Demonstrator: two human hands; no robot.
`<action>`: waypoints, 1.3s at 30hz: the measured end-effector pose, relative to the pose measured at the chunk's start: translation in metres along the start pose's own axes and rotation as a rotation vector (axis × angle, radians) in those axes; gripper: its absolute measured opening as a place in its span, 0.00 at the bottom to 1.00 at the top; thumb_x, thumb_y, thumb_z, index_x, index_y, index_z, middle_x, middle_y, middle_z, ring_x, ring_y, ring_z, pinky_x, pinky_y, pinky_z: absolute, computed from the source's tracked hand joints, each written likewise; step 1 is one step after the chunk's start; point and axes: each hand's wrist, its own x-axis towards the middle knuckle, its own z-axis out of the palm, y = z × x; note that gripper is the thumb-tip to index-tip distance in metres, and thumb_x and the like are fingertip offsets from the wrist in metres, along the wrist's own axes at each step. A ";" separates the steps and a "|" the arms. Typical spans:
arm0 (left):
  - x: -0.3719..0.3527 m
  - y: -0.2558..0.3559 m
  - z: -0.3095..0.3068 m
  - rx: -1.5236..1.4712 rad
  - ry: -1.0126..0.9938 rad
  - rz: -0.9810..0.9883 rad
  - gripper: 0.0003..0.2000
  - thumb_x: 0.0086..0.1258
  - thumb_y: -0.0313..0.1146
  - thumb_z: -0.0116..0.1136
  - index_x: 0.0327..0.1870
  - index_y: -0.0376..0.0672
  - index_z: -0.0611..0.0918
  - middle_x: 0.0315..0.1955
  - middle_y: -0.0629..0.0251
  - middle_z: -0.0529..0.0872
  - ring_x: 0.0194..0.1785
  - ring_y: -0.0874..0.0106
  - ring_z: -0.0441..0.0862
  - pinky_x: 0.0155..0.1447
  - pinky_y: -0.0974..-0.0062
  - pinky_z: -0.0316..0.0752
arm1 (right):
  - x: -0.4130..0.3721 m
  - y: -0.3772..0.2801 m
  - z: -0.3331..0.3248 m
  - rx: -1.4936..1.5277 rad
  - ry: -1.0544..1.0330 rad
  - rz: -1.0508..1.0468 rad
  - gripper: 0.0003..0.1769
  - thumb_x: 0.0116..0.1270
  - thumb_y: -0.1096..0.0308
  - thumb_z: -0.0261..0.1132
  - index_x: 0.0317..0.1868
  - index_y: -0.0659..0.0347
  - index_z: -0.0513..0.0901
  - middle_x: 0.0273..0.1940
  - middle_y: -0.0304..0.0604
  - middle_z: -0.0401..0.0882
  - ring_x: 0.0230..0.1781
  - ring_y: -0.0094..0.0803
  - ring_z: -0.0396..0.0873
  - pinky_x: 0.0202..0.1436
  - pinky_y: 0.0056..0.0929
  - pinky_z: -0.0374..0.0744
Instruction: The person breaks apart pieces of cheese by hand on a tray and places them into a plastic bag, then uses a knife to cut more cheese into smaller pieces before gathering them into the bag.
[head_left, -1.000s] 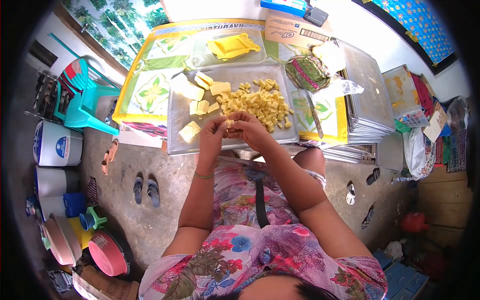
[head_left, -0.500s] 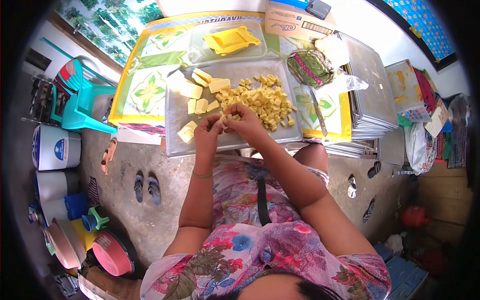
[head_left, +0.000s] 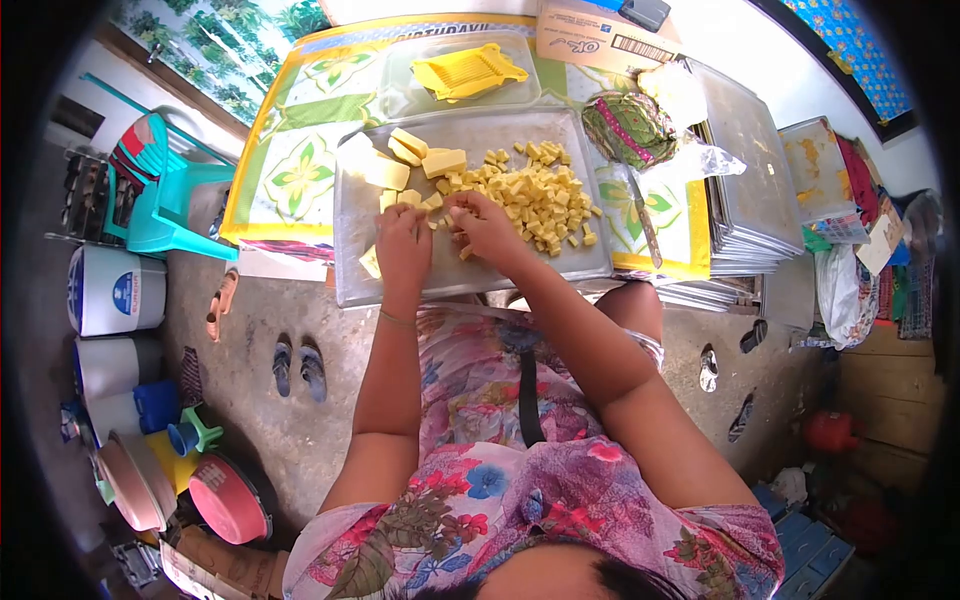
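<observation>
A grey metal tray (head_left: 360,290) holds a heap of small yellow cubes (head_left: 540,200) on its right side and larger yellow blocks (head_left: 384,171) on its upper left. My left hand (head_left: 404,245) reaches over the tray's left part, fingertips at the chunks below the large blocks; what it grips, if anything, is hidden. Just right of it, at the left edge of the cubes, my right hand (head_left: 484,230) has its fingers curled together, with small yellow pieces by the fingertips. I cannot make out what it holds.
Behind the tray, a yellow slotted utensil (head_left: 468,72) lies on a clear lid. A knife (head_left: 645,220) and a green woven item (head_left: 630,130) are to the right, beside stacked metal trays (head_left: 745,160). A teal chair (head_left: 175,205) stands left.
My hands have moved apart from their shared pinch. The left has gone forward to the chunks, and the right remains near the cubes.
</observation>
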 end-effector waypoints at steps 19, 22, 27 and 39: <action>0.029 0.016 -0.010 -0.086 -0.228 0.045 0.14 0.59 0.34 0.64 0.46 0.43 0.80 0.44 0.61 0.83 0.55 0.62 0.77 0.62 0.59 0.63 | -0.014 -0.003 -0.017 -0.164 0.093 -0.299 0.18 0.61 0.74 0.62 0.53 0.63 0.78 0.46 0.41 0.78 0.40 0.28 0.78 0.44 0.27 0.79; 0.025 0.027 -0.015 -0.392 -0.199 0.033 0.13 0.60 0.31 0.62 0.46 0.40 0.81 0.41 0.57 0.84 0.48 0.60 0.80 0.54 0.66 0.71 | -0.018 -0.010 -0.015 -0.186 0.119 -0.420 0.19 0.61 0.74 0.63 0.54 0.64 0.77 0.45 0.41 0.79 0.42 0.27 0.77 0.47 0.25 0.77; 0.027 0.032 -0.016 -0.379 -0.181 0.106 0.14 0.61 0.30 0.62 0.47 0.38 0.81 0.41 0.56 0.84 0.43 0.63 0.80 0.50 0.70 0.74 | -0.013 -0.019 -0.017 -0.122 -0.011 -0.360 0.20 0.61 0.76 0.64 0.55 0.67 0.75 0.41 0.40 0.79 0.42 0.24 0.77 0.47 0.21 0.76; 0.009 0.037 -0.018 -0.604 -0.201 -0.199 0.12 0.64 0.27 0.62 0.48 0.34 0.80 0.32 0.71 0.83 0.33 0.84 0.75 0.38 0.86 0.71 | -0.020 -0.026 -0.015 -0.103 0.047 -0.391 0.17 0.57 0.77 0.66 0.48 0.67 0.76 0.36 0.34 0.76 0.35 0.18 0.74 0.40 0.18 0.75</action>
